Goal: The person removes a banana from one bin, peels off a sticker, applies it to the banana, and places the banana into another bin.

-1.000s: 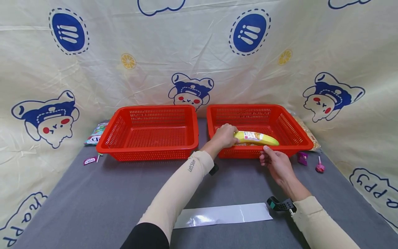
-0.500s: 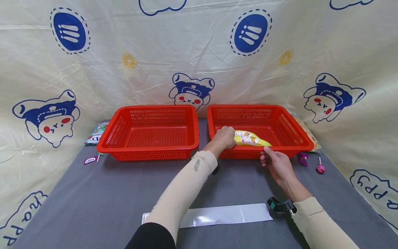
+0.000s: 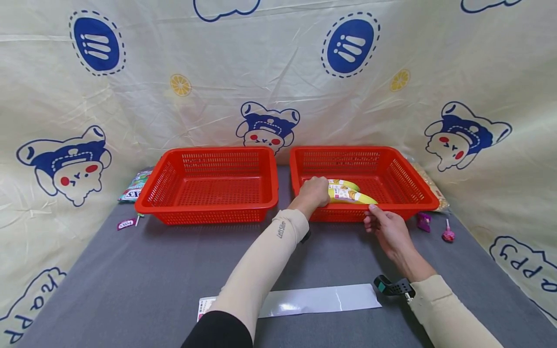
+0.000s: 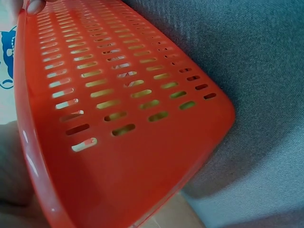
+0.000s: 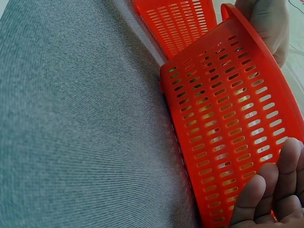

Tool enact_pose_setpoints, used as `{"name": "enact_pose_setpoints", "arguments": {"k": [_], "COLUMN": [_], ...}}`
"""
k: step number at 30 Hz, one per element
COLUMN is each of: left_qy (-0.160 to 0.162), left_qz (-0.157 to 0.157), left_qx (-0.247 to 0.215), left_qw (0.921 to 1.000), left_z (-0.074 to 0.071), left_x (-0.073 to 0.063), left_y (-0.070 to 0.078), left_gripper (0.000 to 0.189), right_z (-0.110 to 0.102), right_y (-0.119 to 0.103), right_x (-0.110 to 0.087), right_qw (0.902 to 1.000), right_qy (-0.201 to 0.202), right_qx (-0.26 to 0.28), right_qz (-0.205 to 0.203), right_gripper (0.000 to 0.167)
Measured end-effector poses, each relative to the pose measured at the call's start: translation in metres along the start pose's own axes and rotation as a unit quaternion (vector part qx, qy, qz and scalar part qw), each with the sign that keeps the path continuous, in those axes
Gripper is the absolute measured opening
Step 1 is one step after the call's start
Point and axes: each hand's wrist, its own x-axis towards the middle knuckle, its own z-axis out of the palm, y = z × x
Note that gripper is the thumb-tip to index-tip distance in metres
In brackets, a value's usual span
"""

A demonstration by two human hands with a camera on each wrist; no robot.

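My left hand [image 3: 315, 192] reaches over the near side of the right red basket [image 3: 404, 193] and grips the left end of a yellow banana-shaped pack [image 3: 350, 195] with a printed label. Its fingertips are hidden. A second yellow pack [image 3: 345, 183] shows just behind the first. At the basket's near rim, my right hand [image 3: 389, 232] holds on with its thumb over the edge; its fingers [image 5: 249, 197] lie outside the slotted wall. Yellow shows through the slots [image 4: 107, 104] in the left wrist view.
Another red basket [image 3: 152, 205] stands on the left. A snack bag [image 3: 136, 187] and small wrapped sweet [image 3: 126, 224] lie beside it. Right of the baskets are another bag [image 3: 435, 191], a purple sweet [image 3: 423, 222] and a lollipop [image 3: 447, 234]. A shiny strip [image 3: 322, 300] lies in front.
My left hand has lowered the yellow pack and drawn it slightly left in the right basket, and a second pack now shows behind it. The right hand has stayed at the rim.
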Motion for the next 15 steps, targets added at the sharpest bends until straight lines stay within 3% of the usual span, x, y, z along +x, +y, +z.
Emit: {"name": "enact_pose_setpoints", "arguments": {"k": [15], "left_qy": [0.022], "left_qz": [-0.021], "left_qx": [-0.006], "left_qw": [0.9995], "left_z": [0.0025], "left_x": [-0.0006], "left_y": [0.0024], "left_gripper": [0.033], "right_z": [-0.0011], "right_y": [0.0023], "right_x": [0.0020], "right_qw": [1.0000], "right_qy": [0.005], "right_qx": [-0.002], "right_qz": [0.000], "right_gripper": [0.030]}}
